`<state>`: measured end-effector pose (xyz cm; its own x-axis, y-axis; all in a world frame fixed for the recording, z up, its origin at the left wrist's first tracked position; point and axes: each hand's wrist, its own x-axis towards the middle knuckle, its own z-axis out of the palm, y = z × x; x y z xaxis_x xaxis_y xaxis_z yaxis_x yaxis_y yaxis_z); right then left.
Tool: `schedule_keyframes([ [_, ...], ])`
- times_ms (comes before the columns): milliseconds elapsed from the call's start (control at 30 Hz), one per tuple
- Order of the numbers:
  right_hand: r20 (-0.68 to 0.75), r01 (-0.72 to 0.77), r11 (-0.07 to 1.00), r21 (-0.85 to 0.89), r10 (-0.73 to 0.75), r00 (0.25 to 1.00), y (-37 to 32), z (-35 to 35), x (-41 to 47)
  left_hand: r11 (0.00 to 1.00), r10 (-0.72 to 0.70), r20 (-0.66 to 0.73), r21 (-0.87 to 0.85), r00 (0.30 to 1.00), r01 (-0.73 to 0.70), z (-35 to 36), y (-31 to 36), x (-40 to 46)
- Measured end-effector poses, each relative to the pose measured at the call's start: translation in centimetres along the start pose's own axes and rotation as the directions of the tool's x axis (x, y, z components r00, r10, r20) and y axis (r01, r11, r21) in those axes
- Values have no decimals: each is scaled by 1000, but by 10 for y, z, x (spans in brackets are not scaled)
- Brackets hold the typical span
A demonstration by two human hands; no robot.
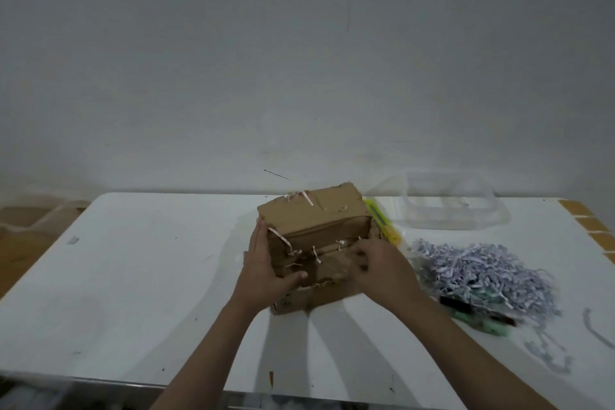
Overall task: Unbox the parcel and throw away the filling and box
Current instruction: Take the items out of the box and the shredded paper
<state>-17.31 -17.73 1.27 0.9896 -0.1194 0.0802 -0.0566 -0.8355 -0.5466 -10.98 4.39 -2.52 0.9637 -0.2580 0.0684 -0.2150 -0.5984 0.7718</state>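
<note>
Box (312, 220) sits mid-worktop (149, 276) — left hand (266, 263) grips its left side, thumb across the front. Right hand (376, 263) grasps the crumpled front flap. Filling (482, 270) piled just right of the box.

Plain room: bare wall (299, 60), white table (133, 276).

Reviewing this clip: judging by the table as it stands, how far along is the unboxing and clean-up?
Done: the shredded paper filling lies heaped on the table, out of the cardboard box, over some green items. In hand: the left hand holds the box's side while the right hand works at its torn front. Left: filling and box are both not yet thrown away; no bin shows.
</note>
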Motion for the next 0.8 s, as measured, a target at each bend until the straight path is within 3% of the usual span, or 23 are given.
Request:
schedule_keyframes([
  [100, -54, 75, 979, -189, -87, 995, -19, 2, 13, 986, -24, -25, -166, 999, 20, 3, 0, -3],
  [200, -20, 212, 977, -25, -212, 977, -45, 11, 29, 983, 26, -67, -182, 997, -38, 3, 12, -8],
  [300, 51, 243, 955, 171, -255, 966, -64, 27, 47, 981, 42, -93, -187, 995, -59, 6, 12, -12],
  [667, 34, 214, 974, 71, -217, 976, -81, 69, 81, 980, 81, -122, -169, 989, -101, 4, 9, -33],
  [800, 17, 174, 942, 287, -186, 982, -76, 56, 74, 980, 29, -151, -190, 988, -58, 9, 6, -33],
])
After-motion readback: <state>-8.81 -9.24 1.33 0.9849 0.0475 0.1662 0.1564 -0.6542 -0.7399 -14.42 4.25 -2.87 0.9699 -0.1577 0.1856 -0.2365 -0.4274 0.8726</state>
